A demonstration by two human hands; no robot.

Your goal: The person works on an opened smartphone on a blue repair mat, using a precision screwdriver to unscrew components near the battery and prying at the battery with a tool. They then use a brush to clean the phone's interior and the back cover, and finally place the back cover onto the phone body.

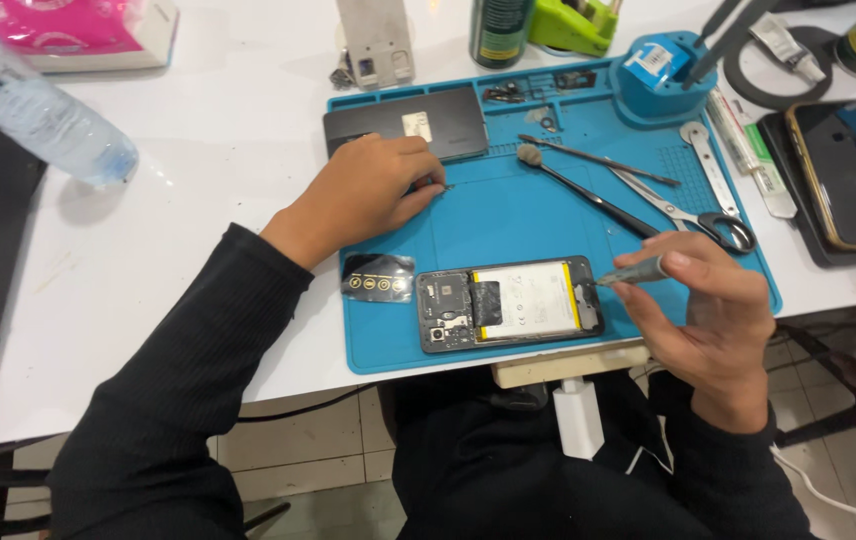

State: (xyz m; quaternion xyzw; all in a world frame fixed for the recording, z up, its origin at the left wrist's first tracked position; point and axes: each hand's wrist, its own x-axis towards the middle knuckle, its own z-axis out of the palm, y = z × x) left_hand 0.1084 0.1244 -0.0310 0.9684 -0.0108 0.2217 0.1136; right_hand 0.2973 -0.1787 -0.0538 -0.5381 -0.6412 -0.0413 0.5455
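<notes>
I am looking down at a blue work mat (508,215) on a white worktop (218,130). An opened phone (510,304) lies flat near the mat's front edge, back cover off, its long axis running left to right. The dark circuit board end is on my left and the white battery with a yellow stripe fills the end on my right.

My right hand (713,320) sits just off the phone's right end, so the phone lies to the left of this hand. The fingers are pressed together around a slim grey screwdriver (633,272), pinched like a pen. The tool points left along the phone's long axis, and its tip rests at the upper right corner of the phone. This is plainly the nearer hand.

My left hand (368,190) rests further back on the mat, well apart from the phone and behind its left end. Its fingers are curled and the fingertips are closed at a very small dark thing on the mat; I cannot tell what it is.

Just behind that hand lies a dark back cover (408,122). Further right on the mat are a brush (588,190), scissors (688,210) and a thin metal probe (598,155). A second phone (853,175) rests off the mat to the right.
</notes>
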